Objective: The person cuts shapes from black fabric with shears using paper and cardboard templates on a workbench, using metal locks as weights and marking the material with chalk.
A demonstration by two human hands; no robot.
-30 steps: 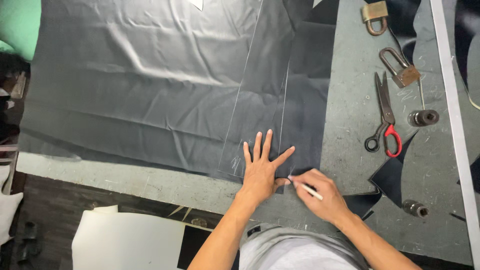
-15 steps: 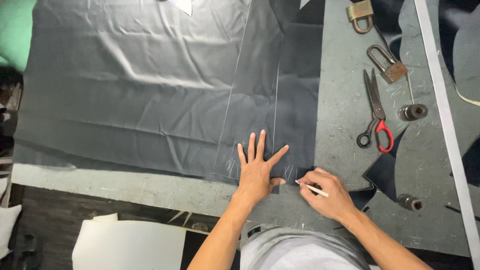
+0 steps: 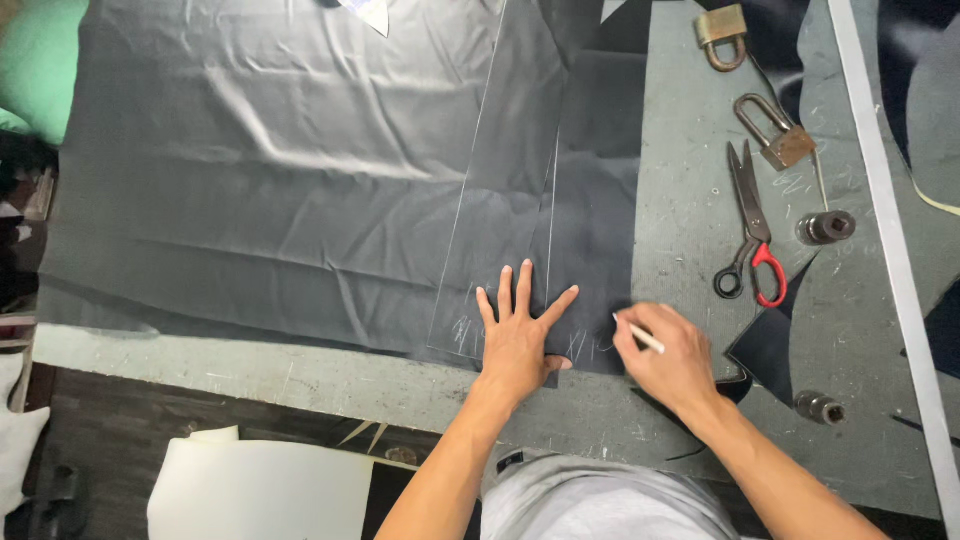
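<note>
One chalk [image 3: 637, 334], one scissors [image 3: 752, 228], two padlocks [image 3: 722, 36]

Smooth dark cloth [image 3: 300, 170], rusty metal padlocks [image 3: 722, 35]

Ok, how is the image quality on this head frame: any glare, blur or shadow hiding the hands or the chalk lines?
Head view: sharp overall, no motion blur on the left hand or the right hand. Soft sheen across the wrinkles of the dark fabric, not blown out; the chalk lines stay readable. The white chalk stick is clear. Only faint shadows beside the scissors; table evenly lit.
</note>
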